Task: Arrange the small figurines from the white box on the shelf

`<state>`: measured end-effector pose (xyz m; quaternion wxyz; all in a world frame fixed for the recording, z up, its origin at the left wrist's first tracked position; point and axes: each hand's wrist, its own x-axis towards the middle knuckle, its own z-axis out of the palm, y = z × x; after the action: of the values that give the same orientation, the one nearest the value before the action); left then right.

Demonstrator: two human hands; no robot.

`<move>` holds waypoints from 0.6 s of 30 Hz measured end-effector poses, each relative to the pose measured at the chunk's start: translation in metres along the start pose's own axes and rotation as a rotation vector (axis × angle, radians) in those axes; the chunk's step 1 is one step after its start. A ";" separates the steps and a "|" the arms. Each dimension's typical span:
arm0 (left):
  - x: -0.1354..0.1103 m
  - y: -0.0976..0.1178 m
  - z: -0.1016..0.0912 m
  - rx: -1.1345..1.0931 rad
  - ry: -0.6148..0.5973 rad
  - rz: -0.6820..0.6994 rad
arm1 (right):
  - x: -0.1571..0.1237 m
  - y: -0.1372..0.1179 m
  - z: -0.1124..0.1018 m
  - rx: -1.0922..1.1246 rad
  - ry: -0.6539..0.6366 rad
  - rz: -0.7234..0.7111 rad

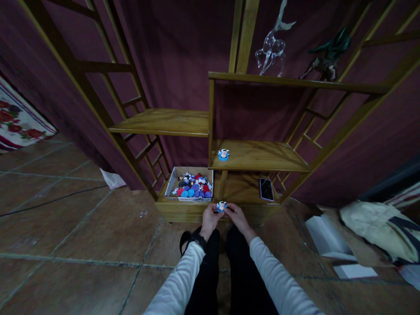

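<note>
A wooden shelf unit (173, 121) stands behind a box (170, 186) of small figures (196, 187); a person's left hand (209, 217) and right hand (237, 217), left of a phone (266, 189), share a narrow fingertip grip on a blue-based figurine (221, 206), before the bottom level. A lookalike (223, 154) stands above. The step appears to be two-handed handling; moving on likely calls for a steady pinch.

Right middle shelf (262, 155): figurine (223, 154) at left edge, open board to right edge. Lower shelf (244, 188): box (193, 169) across left end, phone (266, 189) near right edge; post (223, 180) and open gap between.
</note>
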<state>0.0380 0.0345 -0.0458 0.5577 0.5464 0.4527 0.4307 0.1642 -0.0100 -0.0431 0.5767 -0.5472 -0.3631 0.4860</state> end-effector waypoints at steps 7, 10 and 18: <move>0.000 0.002 0.001 0.032 -0.006 -0.013 | 0.003 0.004 -0.001 -0.023 0.027 -0.007; -0.002 0.007 0.002 0.042 0.002 -0.022 | 0.002 0.003 -0.001 -0.017 0.027 -0.001; -0.008 0.018 -0.001 0.073 0.000 -0.022 | 0.001 0.001 -0.002 -0.030 0.011 0.008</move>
<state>0.0355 0.0279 -0.0273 0.5422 0.5612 0.4742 0.4077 0.1666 -0.0101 -0.0447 0.5686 -0.5597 -0.3650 0.4798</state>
